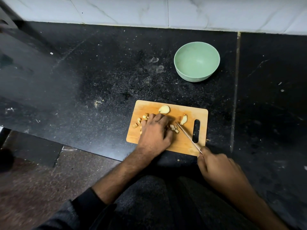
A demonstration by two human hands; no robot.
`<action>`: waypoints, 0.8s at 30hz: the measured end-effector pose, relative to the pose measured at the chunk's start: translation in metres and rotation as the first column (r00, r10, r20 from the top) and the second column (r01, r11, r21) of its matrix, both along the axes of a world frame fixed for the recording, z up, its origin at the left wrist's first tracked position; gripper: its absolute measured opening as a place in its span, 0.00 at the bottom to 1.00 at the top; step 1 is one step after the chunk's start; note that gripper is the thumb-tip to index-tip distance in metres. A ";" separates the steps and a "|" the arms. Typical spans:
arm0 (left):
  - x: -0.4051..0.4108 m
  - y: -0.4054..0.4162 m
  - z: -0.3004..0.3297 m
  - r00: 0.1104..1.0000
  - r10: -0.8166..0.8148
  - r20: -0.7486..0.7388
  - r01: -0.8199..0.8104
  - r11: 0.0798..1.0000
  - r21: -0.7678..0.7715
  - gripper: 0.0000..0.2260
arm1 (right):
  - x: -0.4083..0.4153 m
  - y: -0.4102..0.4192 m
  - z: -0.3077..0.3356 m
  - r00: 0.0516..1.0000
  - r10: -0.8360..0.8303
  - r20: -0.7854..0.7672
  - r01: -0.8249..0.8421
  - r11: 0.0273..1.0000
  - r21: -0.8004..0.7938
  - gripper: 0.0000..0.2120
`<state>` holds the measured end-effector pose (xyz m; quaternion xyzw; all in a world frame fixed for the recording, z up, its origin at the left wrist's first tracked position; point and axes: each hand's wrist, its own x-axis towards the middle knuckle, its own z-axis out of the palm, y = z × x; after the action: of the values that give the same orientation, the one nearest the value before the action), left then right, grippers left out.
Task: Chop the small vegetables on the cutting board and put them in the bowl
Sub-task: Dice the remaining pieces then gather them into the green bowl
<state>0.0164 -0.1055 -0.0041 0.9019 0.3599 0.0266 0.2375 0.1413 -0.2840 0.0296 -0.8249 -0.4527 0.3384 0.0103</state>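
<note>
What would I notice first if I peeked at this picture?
The wooden cutting board near the black counter's front edge, where the left hand rests on chopped vegetable pieces and the right hand holds a knife. Behind it sits an empty green bowl.

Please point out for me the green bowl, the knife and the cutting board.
green bowl (197, 61), head view, inner floor of the bowl.
knife (188, 137), head view, middle of the blade.
cutting board (182, 144), head view, bare wood near the front edge.
</note>
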 end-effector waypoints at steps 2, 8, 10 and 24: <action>0.003 -0.002 0.000 0.998 -0.066 -0.011 0.066 0.998 -0.004 0.22 | 0.001 0.001 0.001 1.000 -0.016 0.017 0.016 1.000 0.020 0.12; 0.004 -0.002 -0.006 0.989 -0.132 -0.062 0.136 0.988 0.077 0.14 | 0.008 0.003 0.005 0.996 -0.074 0.051 0.071 0.996 0.059 0.12; 0.005 -0.003 -0.006 0.990 -0.128 -0.066 0.135 0.986 0.101 0.16 | 0.009 0.005 0.004 0.995 -0.090 0.044 0.088 0.995 0.057 0.12; 0.056 0.005 -0.002 0.992 -0.029 -0.119 0.048 0.987 0.153 0.15 | 0.014 0.007 0.000 0.982 -0.187 0.007 0.187 0.981 0.050 0.13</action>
<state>0.0728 -0.1005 -0.0066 0.9244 0.3525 -0.0028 0.1455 0.1549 -0.2767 0.0297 -0.8651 -0.3814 0.3202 0.0596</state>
